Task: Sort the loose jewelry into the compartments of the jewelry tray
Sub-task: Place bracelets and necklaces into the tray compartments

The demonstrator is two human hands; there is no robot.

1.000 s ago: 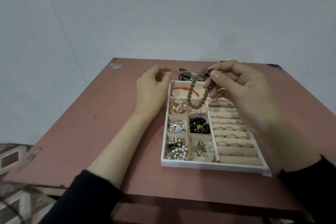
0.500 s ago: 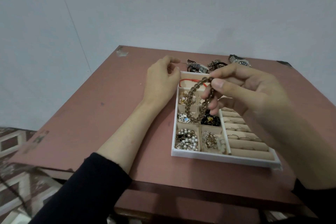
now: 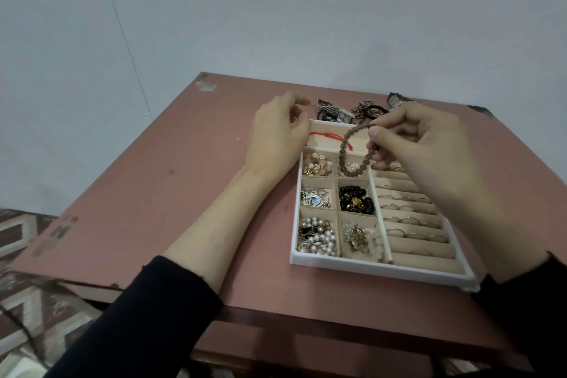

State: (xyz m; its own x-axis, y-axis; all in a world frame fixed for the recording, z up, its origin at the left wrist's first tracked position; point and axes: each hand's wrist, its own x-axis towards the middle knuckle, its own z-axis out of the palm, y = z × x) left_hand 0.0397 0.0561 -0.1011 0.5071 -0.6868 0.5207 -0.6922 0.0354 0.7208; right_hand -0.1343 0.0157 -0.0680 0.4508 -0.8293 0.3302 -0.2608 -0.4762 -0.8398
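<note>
At the jewelry tray's (image 3: 368, 268) far left corner, the left hand (image 3: 277, 135) is resting with its fingers curled against the rim, probably bracing the tray so that it is not sliding on the table (image 3: 153, 178). Whether those fingers are pinching anything cannot be told.

Inside the tray, the small left compartments are already holding sorted pieces: a red cord bracelet (image 3: 325, 136) is lying in the long far compartment, and pearls (image 3: 317, 235) are filling the near left one.

Towards the tray's middle, the brown beaded bracelet (image 3: 346, 156) is hanging as an open loop, crossing above the red cord's compartment, with its lowest beads dipping at or into the small compartment just nearer, beside the ring rolls (image 3: 414, 224). It looks as if it is being lowered there from above so that the beads are gathering inside the walls rather than spilling over a divider.

Above the tray's far right part, the right hand (image 3: 420, 144) is pinching the bracelet's upper end between thumb and fingertips, letting the weight draw the loop down.

Beyond the tray's far edge, a pile of loose jewelry (image 3: 365, 109) is waiting unsorted.
</note>
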